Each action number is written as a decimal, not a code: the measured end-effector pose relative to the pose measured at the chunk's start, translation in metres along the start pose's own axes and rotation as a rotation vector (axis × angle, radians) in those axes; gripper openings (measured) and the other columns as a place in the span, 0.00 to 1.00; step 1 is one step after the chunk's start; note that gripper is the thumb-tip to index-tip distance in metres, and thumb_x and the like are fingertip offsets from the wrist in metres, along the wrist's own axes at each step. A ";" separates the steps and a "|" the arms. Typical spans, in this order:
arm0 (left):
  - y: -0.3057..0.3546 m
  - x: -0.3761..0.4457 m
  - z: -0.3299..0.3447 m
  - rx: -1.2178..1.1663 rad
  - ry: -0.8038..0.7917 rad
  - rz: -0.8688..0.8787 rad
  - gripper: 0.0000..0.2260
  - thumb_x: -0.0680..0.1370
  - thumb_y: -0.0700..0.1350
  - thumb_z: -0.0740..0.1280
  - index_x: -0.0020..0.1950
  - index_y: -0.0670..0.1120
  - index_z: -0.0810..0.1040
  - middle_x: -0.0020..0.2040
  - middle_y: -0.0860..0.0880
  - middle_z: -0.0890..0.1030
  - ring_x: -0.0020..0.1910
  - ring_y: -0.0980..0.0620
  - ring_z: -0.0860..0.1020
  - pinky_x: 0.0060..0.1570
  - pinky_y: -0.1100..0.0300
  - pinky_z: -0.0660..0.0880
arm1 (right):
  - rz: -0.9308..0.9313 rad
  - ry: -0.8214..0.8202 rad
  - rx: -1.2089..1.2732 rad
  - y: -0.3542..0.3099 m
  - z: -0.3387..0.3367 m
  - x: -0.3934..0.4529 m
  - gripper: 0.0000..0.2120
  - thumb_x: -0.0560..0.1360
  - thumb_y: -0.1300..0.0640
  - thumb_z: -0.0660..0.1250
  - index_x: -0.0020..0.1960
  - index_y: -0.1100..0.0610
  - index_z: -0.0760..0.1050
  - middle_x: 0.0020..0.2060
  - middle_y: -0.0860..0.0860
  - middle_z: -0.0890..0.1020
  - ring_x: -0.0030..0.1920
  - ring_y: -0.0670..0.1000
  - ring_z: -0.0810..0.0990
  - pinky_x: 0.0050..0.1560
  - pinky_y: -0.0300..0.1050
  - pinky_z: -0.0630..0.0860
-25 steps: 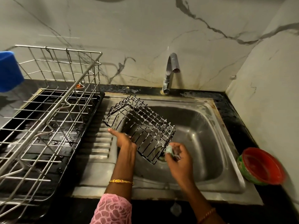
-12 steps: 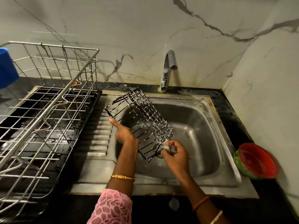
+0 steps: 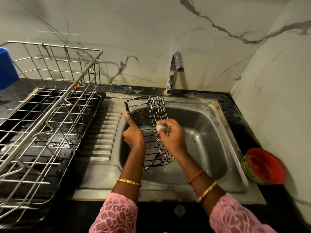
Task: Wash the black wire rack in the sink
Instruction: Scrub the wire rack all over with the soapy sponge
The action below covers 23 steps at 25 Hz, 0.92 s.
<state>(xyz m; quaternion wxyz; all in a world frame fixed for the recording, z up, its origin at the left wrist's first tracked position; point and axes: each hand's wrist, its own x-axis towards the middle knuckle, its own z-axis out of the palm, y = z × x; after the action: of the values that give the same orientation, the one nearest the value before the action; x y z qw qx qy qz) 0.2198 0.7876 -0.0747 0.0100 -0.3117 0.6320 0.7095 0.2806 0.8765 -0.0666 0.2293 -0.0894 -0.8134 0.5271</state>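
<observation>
The black wire rack [image 3: 148, 130] stands tilted over the left half of the steel sink [image 3: 210, 137], its far end up near the base of the tap [image 3: 174, 71] and its near end down in the basin; white suds cling to the wires along its right side. The left hand [image 3: 133, 134] grips the rack's left edge with the fingers curled behind the wires and the thumb pointing up along the frame. The right hand [image 3: 174, 137] is closed around a small pale green scrubber [image 3: 161, 127], pinching it between thumb and fingertips and pressing it against the soapy right face of the rack; this hand is slightly blurred, so the exact finger placement is hard to make out. Both forearms wear bangles and pink lace sleeves [image 3: 117, 214]. To the left of the sink's ribbed drainboard [image 3: 102, 137], a silver wire dish rack [image 3: 50, 105] sits on a black drip tray [image 3: 55, 174] on the dark surface, with a blue container [image 3: 7, 69] at the far left edge. A red bowl with a green outside [image 3: 265, 166] rests on the surface to the right of the sink, near the marbled wall
</observation>
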 end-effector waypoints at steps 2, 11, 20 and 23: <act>0.002 -0.003 0.001 0.000 -0.006 0.029 0.30 0.74 0.71 0.52 0.29 0.47 0.70 0.29 0.49 0.71 0.29 0.51 0.67 0.35 0.57 0.65 | -0.021 -0.014 0.072 -0.011 0.000 0.022 0.09 0.72 0.68 0.68 0.51 0.61 0.79 0.49 0.51 0.80 0.49 0.49 0.80 0.50 0.37 0.79; 0.006 0.000 0.000 0.046 0.013 0.062 0.29 0.74 0.71 0.53 0.29 0.47 0.64 0.28 0.49 0.67 0.28 0.52 0.64 0.33 0.57 0.62 | -0.048 -0.112 -0.155 0.055 -0.005 -0.081 0.10 0.69 0.69 0.69 0.46 0.57 0.82 0.47 0.47 0.77 0.51 0.46 0.78 0.53 0.30 0.72; 0.001 -0.001 0.002 0.124 -0.016 0.160 0.29 0.72 0.73 0.52 0.29 0.48 0.64 0.26 0.49 0.66 0.27 0.51 0.63 0.32 0.57 0.60 | -0.046 -0.096 -0.080 0.013 -0.014 -0.023 0.07 0.71 0.66 0.70 0.48 0.59 0.82 0.46 0.50 0.76 0.48 0.44 0.77 0.50 0.33 0.76; -0.004 -0.001 0.001 0.192 -0.006 0.232 0.32 0.71 0.75 0.51 0.28 0.47 0.67 0.26 0.48 0.68 0.27 0.50 0.65 0.34 0.57 0.62 | -0.083 -0.048 0.043 -0.019 -0.013 0.024 0.08 0.72 0.67 0.69 0.49 0.59 0.80 0.49 0.52 0.77 0.50 0.46 0.78 0.52 0.36 0.78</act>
<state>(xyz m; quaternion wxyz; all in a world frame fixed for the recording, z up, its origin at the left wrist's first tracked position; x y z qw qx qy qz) 0.2216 0.7898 -0.0778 -0.0403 -0.2321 0.7286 0.6431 0.2676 0.8885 -0.0383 0.2334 -0.0380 -0.8101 0.5365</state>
